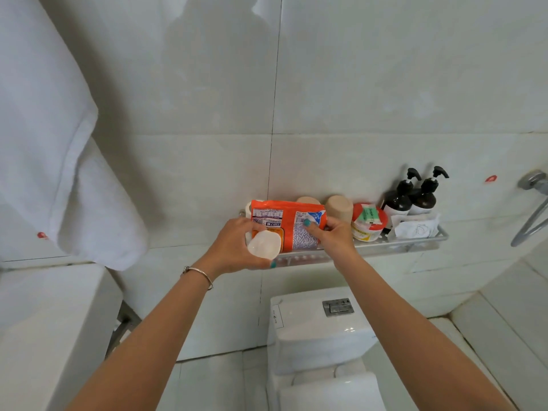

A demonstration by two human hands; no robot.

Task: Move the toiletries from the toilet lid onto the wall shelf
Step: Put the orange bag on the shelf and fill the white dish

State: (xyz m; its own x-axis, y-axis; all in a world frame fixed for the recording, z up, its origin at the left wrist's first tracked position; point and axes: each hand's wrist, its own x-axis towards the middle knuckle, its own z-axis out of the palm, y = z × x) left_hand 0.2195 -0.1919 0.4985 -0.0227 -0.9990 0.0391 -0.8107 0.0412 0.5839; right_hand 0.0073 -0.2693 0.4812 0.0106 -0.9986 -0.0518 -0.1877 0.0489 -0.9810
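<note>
An orange refill pouch (286,221) stands on the metal wall shelf (385,244) at its left end. My right hand (335,232) grips the pouch's right edge, thumb on its front. My left hand (237,247) is at the pouch's lower left and holds a small white round container (264,244). Only a back strip of the toilet lid (332,393) shows at the bottom edge, with nothing on it.
On the shelf to the right stand two beige cups (339,212), a red-lidded tub (369,222) with a green packet on top, two dark pump bottles (412,197) and a white sachet (415,228). A white towel (59,143) hangs left. The cistern (320,330) is below.
</note>
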